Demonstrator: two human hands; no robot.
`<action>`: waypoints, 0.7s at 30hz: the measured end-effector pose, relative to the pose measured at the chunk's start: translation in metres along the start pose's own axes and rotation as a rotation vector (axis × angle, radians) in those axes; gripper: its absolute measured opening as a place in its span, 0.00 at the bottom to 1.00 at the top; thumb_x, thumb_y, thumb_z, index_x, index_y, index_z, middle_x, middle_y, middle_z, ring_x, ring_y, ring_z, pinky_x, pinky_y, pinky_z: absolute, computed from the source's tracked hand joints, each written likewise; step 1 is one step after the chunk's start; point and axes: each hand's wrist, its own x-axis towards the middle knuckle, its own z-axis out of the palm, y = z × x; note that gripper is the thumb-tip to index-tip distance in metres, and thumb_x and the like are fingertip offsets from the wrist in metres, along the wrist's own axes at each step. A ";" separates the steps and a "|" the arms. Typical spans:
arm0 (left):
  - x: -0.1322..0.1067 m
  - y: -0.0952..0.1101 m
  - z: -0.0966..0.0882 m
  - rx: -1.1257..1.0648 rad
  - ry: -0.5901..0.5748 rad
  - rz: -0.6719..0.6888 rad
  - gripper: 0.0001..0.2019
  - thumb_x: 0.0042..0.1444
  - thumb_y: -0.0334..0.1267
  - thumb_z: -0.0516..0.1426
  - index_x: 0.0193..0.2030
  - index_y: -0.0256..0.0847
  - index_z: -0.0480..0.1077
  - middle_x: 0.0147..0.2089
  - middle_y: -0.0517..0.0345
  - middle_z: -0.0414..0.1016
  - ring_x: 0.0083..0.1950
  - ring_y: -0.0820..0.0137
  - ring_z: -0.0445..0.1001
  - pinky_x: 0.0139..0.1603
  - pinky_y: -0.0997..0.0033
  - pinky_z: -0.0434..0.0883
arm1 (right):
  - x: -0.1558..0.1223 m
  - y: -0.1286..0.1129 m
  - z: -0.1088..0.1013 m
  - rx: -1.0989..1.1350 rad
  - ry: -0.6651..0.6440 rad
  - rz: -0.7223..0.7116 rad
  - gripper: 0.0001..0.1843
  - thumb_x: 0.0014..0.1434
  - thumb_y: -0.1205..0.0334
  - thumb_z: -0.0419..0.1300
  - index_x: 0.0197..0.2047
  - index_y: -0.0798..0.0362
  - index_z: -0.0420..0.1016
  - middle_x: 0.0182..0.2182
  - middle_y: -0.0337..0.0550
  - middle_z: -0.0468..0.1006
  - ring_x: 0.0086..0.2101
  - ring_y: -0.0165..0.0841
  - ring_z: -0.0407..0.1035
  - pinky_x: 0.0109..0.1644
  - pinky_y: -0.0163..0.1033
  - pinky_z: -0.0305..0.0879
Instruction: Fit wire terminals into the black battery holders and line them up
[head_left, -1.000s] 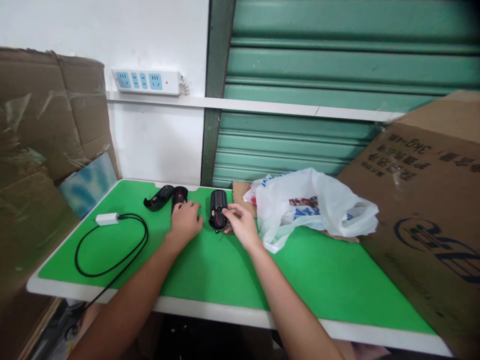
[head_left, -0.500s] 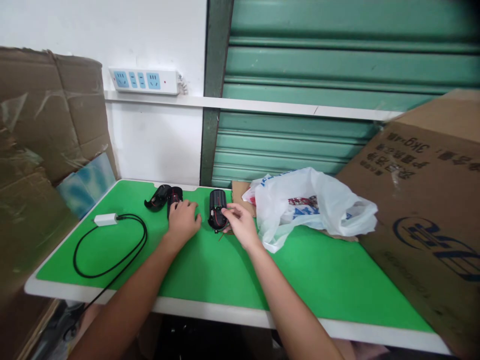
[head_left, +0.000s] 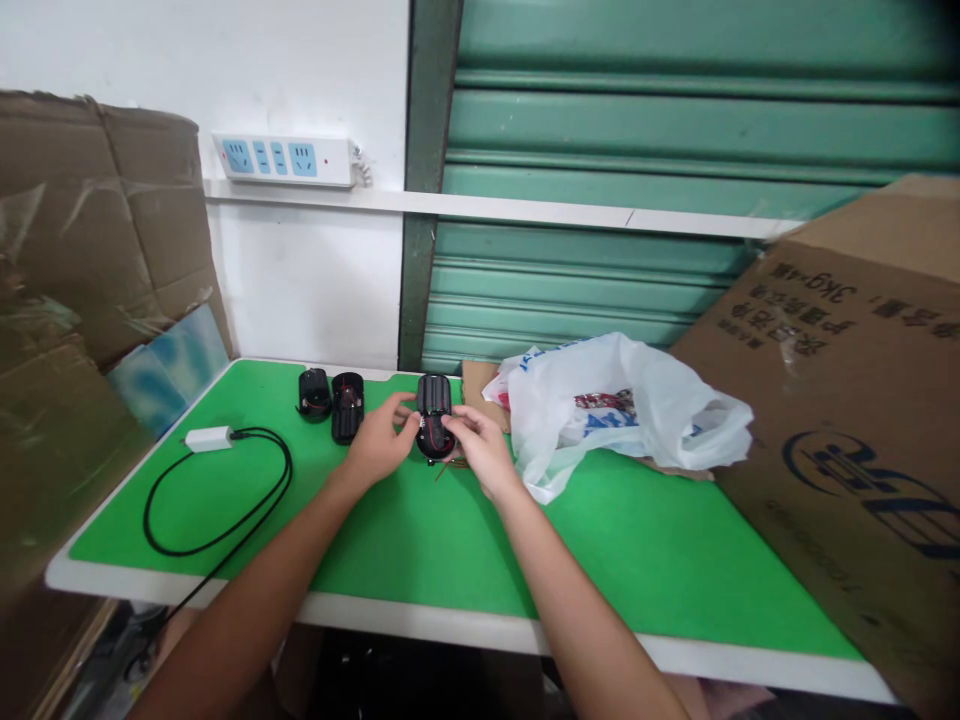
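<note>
Our fingers (head_left: pixel 463 429) flanked the black casing (head_left: pixel 434 396)

Left of the white bag (head_left: pixel 555 425), our right hand (head_left: pixel 486 448) pinched the casing's edge; whether our left hand (head_left: pixel 381 440) gripped or merely touched it, we could not tell. Another casing (head_left: pixel 347 408) lay farther left of the bag.

Left grip (head_left: pixel 381 440) near right grip (head_left: pixel 486 450), both apparently curled

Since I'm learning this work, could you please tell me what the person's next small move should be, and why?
Probably steady the black case with the left hand: its fingertips are at the case's left edge, though firm contact is hard to tell, while the right hand holds the opposite side, thumb on top.
</note>
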 end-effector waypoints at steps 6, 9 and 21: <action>0.004 -0.005 0.001 -0.145 0.002 -0.134 0.18 0.60 0.38 0.60 0.57 0.39 0.71 0.39 0.54 0.81 0.27 0.70 0.78 0.26 0.72 0.74 | -0.001 0.000 0.000 0.023 -0.042 0.017 0.25 0.44 0.49 0.73 0.42 0.52 0.76 0.27 0.34 0.79 0.25 0.32 0.76 0.20 0.34 0.76; 0.004 -0.005 0.001 -0.170 0.009 -0.152 0.18 0.60 0.39 0.60 0.56 0.39 0.70 0.38 0.55 0.80 0.26 0.71 0.77 0.24 0.72 0.75 | -0.001 0.000 0.000 0.025 -0.062 0.023 0.25 0.44 0.49 0.73 0.43 0.52 0.75 0.29 0.35 0.80 0.25 0.31 0.76 0.22 0.35 0.78; 0.005 0.005 -0.014 -0.046 0.247 0.115 0.15 0.71 0.44 0.51 0.54 0.41 0.74 0.50 0.48 0.81 0.50 0.62 0.80 0.53 0.58 0.77 | 0.002 0.000 0.002 -0.107 -0.042 0.046 0.18 0.52 0.54 0.68 0.44 0.51 0.72 0.29 0.32 0.74 0.27 0.30 0.76 0.25 0.35 0.80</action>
